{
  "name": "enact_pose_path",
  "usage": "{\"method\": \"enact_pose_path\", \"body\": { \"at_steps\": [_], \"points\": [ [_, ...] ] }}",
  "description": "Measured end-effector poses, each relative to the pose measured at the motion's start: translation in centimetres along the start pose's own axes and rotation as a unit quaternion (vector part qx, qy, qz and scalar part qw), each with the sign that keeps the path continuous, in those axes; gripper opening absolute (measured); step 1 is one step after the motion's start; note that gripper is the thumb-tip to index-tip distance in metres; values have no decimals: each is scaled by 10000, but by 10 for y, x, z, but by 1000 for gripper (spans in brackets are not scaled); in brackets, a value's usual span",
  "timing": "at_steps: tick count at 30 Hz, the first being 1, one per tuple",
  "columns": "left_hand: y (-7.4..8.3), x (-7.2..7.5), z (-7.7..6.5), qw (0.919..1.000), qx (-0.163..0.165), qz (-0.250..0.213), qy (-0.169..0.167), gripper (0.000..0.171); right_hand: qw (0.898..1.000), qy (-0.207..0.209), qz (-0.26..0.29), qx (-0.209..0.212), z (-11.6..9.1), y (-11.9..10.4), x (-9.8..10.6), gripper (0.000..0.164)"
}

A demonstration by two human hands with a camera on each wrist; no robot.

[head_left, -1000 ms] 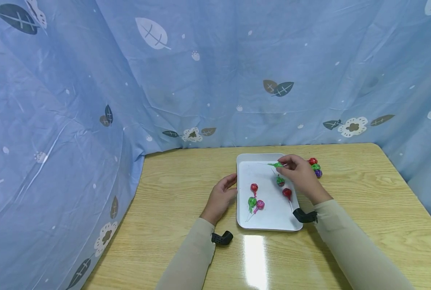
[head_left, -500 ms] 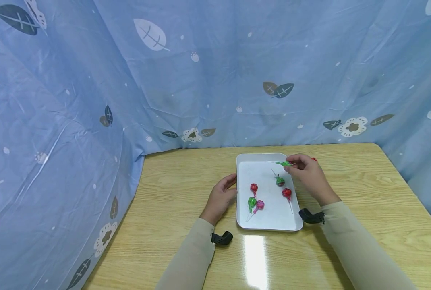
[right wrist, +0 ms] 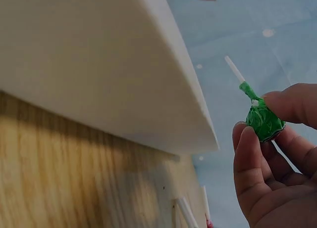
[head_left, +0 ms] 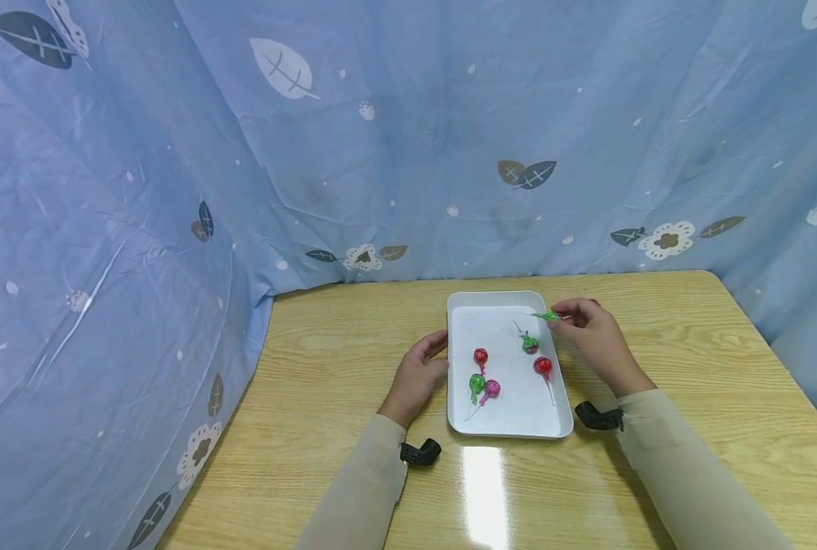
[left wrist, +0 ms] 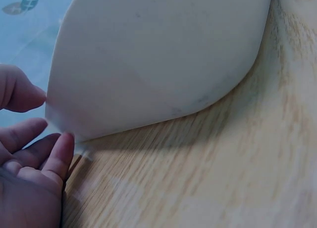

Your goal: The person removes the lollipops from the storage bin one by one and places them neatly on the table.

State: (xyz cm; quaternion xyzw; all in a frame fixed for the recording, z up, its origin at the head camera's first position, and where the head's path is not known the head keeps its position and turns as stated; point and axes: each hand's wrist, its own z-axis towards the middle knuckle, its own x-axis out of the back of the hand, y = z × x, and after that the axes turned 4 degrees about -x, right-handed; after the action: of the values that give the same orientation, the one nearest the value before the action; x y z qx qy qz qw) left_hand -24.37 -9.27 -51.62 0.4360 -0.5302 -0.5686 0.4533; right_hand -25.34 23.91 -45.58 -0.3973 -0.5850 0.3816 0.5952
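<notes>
My right hand (head_left: 597, 336) pinches a green-wrapped lollipop (right wrist: 265, 120) by its head between thumb and fingers, above the right edge of a white tray (head_left: 518, 416). Its white stick points left over the tray in the head view. Beside the tray's left wall, my left hand (head_left: 415, 378) touches or nearly touches that wall with loosely bent fingers. Inside the tray lie two red lollipops (head_left: 480, 357), a green one (head_left: 476, 383), a pink one (head_left: 492, 389) and, further back, a dark green and red one (head_left: 530, 344).
Just behind the right hand a bit of red wrapper (head_left: 595, 302) peeks out. Low in the right wrist view, lollipop sticks (right wrist: 186, 213) lie on the wooden table (head_left: 340, 336). A blue patterned curtain (head_left: 395, 153) hangs at the back and left.
With the green lollipop in its fingers, my right hand has moved right, from over the tray to its right edge, covering most of the lollipops beyond it. My left hand stays put.
</notes>
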Motion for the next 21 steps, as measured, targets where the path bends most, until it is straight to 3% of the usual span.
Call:
{"method": "enact_pose_path", "body": {
  "at_steps": [21],
  "points": [
    [-1, 0, -1, 10000, 40, 85, 25, 57, 9997, 106, -230, -63, -11, 20, 13, 46]
  ]
}}
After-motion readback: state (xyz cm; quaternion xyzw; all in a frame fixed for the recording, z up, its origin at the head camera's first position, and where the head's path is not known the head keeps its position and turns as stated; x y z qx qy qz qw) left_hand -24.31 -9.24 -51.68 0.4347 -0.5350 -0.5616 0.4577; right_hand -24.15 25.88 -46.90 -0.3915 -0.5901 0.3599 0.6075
